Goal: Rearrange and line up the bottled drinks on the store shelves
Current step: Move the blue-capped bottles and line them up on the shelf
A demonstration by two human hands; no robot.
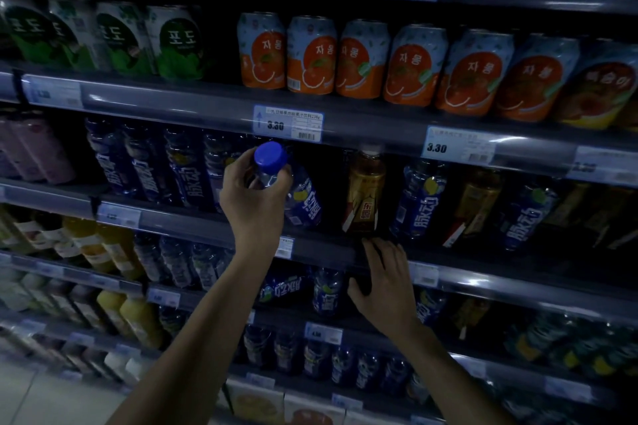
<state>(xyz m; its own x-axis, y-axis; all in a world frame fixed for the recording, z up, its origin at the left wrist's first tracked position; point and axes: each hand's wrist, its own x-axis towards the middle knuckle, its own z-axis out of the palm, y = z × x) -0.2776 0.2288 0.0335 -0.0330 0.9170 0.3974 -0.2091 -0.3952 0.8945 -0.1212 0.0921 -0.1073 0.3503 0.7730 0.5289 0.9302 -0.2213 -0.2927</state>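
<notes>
My left hand [253, 191] grips the neck of a blue-capped bottle [303, 198] with a dark blue label, tilted toward me at the front of the second shelf. To its left stands a row of like blue bottles [145, 166]. Right of it stand an amber tea bottle [366, 193], another blue bottle [419, 200] and more amber and blue bottles mixed. My right hand [383, 283] lies with fingers spread and straight over the shelf's front rail [324, 248], below the amber bottle, holding nothing.
Orange cans [312, 55] and green cans [176, 41] fill the shelf above, with price tags [288, 123] on its rail. Lower shelves hold yellow juice bottles [138, 317] and more blue bottles [326, 290]. The scene is dim.
</notes>
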